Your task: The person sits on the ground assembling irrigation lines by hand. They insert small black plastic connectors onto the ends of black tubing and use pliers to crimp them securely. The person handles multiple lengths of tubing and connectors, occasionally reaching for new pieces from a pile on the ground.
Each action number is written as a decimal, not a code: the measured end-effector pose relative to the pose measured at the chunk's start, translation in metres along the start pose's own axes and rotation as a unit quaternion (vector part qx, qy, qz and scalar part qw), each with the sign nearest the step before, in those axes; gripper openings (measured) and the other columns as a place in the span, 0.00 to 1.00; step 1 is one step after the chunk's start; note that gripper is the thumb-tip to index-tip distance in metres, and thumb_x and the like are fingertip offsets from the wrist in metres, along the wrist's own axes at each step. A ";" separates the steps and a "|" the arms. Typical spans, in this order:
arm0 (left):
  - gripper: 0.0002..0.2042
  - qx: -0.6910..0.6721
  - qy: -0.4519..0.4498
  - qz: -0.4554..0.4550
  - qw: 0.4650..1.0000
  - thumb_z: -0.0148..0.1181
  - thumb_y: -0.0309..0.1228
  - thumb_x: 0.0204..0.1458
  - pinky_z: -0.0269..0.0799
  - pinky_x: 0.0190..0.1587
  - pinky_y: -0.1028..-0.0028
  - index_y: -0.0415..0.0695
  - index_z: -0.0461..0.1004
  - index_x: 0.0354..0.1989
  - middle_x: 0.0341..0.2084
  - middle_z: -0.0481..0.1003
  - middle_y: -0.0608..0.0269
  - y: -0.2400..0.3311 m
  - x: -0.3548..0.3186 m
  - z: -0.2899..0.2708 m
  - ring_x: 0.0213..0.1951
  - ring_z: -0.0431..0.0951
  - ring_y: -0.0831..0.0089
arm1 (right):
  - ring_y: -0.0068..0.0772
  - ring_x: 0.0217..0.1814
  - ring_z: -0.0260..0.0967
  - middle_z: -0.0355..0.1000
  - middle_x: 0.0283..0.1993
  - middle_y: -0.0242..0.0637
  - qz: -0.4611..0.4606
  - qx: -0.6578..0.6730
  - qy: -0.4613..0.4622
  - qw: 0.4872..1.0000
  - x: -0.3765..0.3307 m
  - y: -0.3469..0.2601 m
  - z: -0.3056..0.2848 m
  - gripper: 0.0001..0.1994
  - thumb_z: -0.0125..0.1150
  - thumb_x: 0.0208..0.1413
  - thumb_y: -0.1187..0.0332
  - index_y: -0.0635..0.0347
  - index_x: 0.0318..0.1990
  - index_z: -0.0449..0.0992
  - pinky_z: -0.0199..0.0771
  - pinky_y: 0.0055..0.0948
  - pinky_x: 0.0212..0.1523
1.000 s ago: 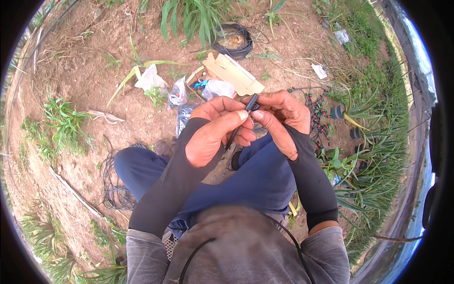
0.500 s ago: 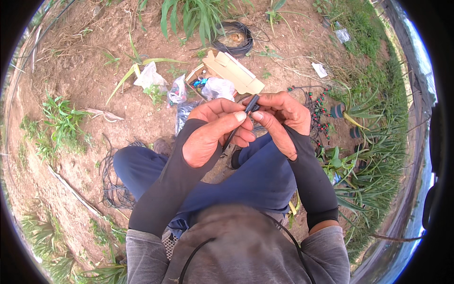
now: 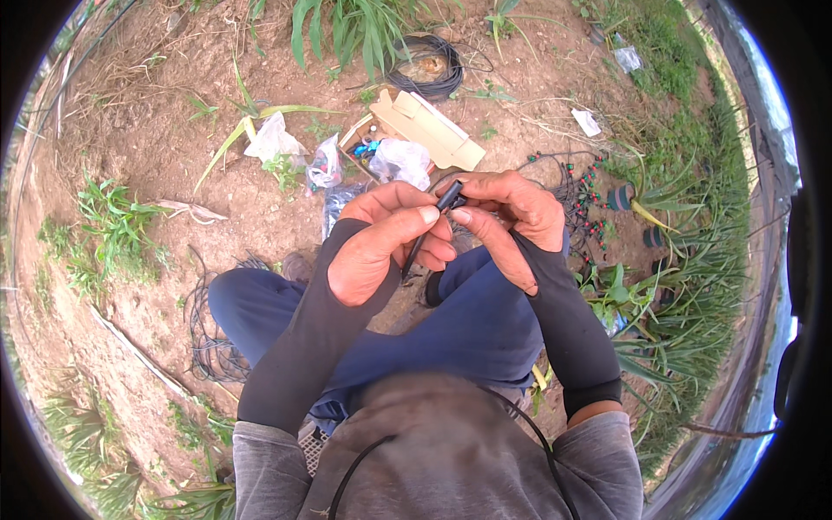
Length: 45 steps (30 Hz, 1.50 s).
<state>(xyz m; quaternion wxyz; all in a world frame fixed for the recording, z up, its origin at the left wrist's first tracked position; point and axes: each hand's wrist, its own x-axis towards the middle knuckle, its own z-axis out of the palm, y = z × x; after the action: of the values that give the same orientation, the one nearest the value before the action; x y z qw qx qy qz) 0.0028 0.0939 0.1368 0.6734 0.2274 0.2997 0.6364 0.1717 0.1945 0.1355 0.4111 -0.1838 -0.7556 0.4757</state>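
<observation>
In front of my chest my left hand [image 3: 377, 243] is closed, thumb and fingers pinching a thin black tube [image 3: 410, 258] whose lower part hangs below the fingers. At its upper end is a thicker black cylindrical piece [image 3: 449, 193], tilted up to the right. My right hand [image 3: 520, 212] is closed in a pinch on a small black fitting [image 3: 458, 201] right beside that piece. The fingertips partly cover it, and I cannot tell whether the two parts are joined.
Beyond my hands, an opened cardboard box [image 3: 433, 134] holds plastic bags and blue parts. A coil of black tubing [image 3: 446, 74] lies farther off. Tubing with red and green pieces [image 3: 585, 204] lies at right, near potted plants [image 3: 620, 198]. Loose black line [image 3: 217, 351] tangles by my left knee.
Both hands have shifted slightly left, carrying the black pieces with them. The thicker piece's top end sits a little lower and farther left. Both grips stay closed.
</observation>
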 end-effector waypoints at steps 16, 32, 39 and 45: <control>0.09 0.069 -0.001 -0.007 0.998 0.55 0.29 0.60 0.78 0.36 0.74 0.37 0.72 0.43 0.30 0.77 0.57 0.000 -0.004 -0.002 0.32 0.80 0.70 | 0.28 0.44 0.74 0.75 0.44 0.42 0.085 -0.003 -0.050 0.995 -0.001 -0.015 0.000 0.14 0.62 0.52 0.83 0.66 0.47 0.74 0.75 0.26 0.43; 0.14 0.468 -0.059 -0.109 0.875 0.51 0.37 0.60 0.66 0.32 0.73 0.37 0.75 0.30 0.20 0.74 0.62 -0.054 -0.058 -0.061 0.26 0.72 0.74 | 0.41 0.31 0.70 0.72 0.29 0.37 0.001 -0.190 -0.258 0.947 -0.081 0.038 0.024 0.10 0.68 0.44 0.74 0.59 0.36 0.78 0.70 0.33 0.31; 0.13 0.395 -0.081 -0.164 0.900 0.52 0.35 0.60 0.67 0.29 0.75 0.37 0.74 0.29 0.19 0.73 0.63 -0.059 -0.050 -0.084 0.24 0.73 0.76 | 0.41 0.31 0.68 0.69 0.27 0.34 0.005 -0.231 -0.306 0.924 -0.076 0.052 0.034 0.09 0.68 0.43 0.73 0.57 0.33 0.77 0.70 0.35 0.31; 0.11 0.347 -0.093 -0.202 0.911 0.53 0.32 0.59 0.70 0.26 0.75 0.39 0.74 0.28 0.19 0.75 0.65 -0.074 -0.040 -0.113 0.21 0.78 0.77 | 0.40 0.25 0.64 0.66 0.24 0.36 -0.045 -0.248 -0.343 0.905 -0.059 0.061 0.041 0.09 0.70 0.40 0.74 0.61 0.29 0.75 0.65 0.34 0.25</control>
<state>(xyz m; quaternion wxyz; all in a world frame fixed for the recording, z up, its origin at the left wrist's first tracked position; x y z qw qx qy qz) -0.0229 0.0393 0.0092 0.6912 0.4395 0.4770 0.3189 0.1665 0.1613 0.0473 0.0886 -0.0707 -0.9510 0.2876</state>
